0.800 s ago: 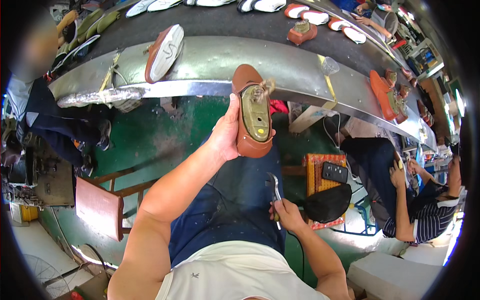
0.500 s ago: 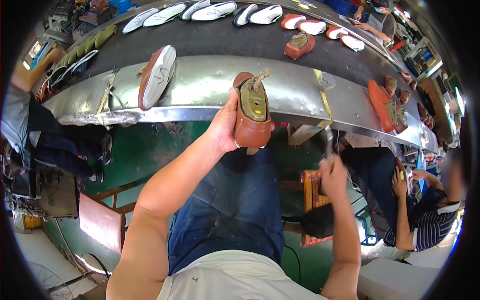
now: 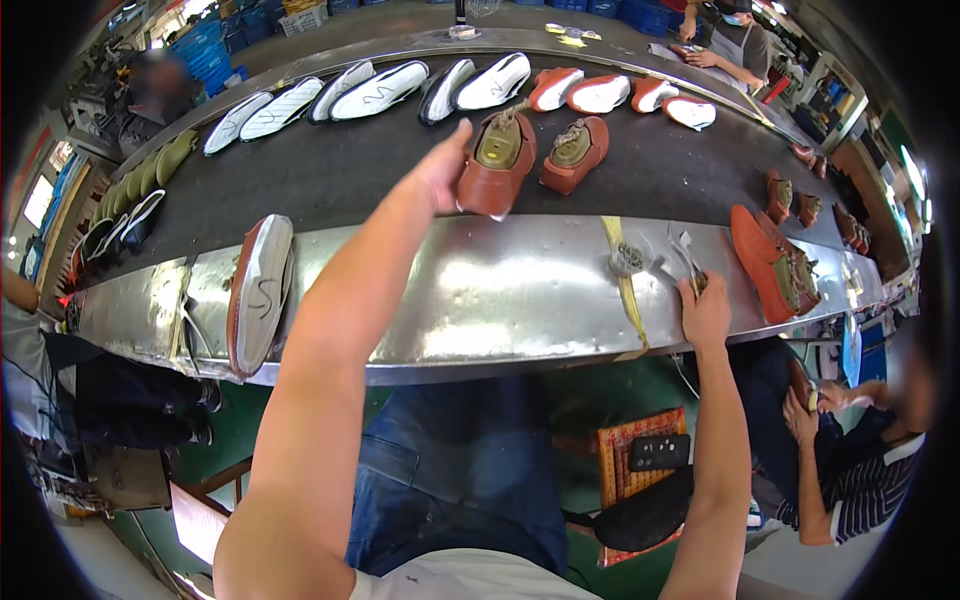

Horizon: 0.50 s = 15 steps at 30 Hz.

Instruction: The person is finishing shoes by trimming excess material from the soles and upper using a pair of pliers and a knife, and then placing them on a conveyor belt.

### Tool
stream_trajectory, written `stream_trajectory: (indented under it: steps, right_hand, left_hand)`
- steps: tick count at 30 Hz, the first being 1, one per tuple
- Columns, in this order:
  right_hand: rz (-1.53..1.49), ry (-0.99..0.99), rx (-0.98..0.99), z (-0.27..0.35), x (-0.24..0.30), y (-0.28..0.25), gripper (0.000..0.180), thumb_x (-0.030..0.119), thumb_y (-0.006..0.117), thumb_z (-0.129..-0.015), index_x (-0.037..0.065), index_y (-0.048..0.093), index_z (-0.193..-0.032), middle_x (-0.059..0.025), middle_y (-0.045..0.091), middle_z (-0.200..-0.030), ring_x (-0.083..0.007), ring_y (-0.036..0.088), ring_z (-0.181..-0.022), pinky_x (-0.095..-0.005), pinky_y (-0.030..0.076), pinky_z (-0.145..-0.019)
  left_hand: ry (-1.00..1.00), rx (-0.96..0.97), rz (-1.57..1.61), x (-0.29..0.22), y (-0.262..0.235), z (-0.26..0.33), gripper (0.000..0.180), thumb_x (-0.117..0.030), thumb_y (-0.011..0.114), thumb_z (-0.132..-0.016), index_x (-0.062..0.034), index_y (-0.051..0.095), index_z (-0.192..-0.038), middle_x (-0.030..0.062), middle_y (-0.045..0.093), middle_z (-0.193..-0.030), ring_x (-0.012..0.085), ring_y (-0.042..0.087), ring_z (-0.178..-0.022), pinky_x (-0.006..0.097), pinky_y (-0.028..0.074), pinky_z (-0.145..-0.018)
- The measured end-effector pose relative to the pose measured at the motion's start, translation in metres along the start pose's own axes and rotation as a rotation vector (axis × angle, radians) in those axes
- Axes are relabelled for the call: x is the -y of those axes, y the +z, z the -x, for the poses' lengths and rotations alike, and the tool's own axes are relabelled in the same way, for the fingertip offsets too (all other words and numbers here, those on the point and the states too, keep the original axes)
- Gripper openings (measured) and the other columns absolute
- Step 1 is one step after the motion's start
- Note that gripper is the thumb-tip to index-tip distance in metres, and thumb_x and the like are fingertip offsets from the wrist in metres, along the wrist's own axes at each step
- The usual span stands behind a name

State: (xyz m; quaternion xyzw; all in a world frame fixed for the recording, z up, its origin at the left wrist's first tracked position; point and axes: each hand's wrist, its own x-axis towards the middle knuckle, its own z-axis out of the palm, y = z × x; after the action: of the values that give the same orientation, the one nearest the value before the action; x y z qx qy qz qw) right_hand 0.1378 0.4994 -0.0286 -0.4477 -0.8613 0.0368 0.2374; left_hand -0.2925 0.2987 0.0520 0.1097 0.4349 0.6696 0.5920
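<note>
- Gripping brown shoe (image 3: 497, 165), left hand (image 3: 447, 170) held it on black belt (image 3: 350, 170), just beside second brown shoe (image 3: 573, 152).
- Right hand (image 3: 705, 310) rested on metal ledge (image 3: 480, 300), closed on pliers (image 3: 688, 258).

Both forearms are bare to past the elbow — no sleeves, watch, rings or gloves show on the left hand (image 3: 440, 170) or the right hand (image 3: 705, 312) — while near the lower edge come dark blue denim trousers and a pale, whitish shirt hem.
</note>
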Motion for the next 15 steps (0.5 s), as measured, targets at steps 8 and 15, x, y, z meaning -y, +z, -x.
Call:
stream_trajectory:
  steps: [8, 15]
  right_hand:
    - [-0.048, 0.033, 0.001, -0.004, 0.001, 0.003, 0.053, 0.033, 0.074, -0.09, -0.002, 0.056, -0.124, -0.0249, 0.064, -0.115, -0.0444, 0.061, -0.106, -0.0489, 0.048, -0.092]
    - [-0.09, 0.047, 0.012, -0.012, 0.007, 0.005, 0.05, 0.03, 0.074, -0.089, -0.002, 0.057, -0.122, -0.0238, 0.064, -0.113, -0.0434, 0.062, -0.105, -0.0483, 0.048, -0.091]
  left_hand:
    - [0.139, -0.074, -0.605, -0.006, -0.012, -0.082, 0.079, -0.066, 0.039, -0.103, 0.0005, 0.055, -0.141, 0.0145, 0.055, -0.145, 0.0235, 0.048, -0.136, 0.037, 0.036, -0.115]
    - [0.551, -0.544, -1.544, -0.065, -0.095, -0.135, 0.072, -0.068, 0.04, -0.099, -0.0147, 0.059, -0.144, 0.028, 0.035, -0.159, 0.0423, 0.029, -0.15, 0.05, 0.026, -0.121]
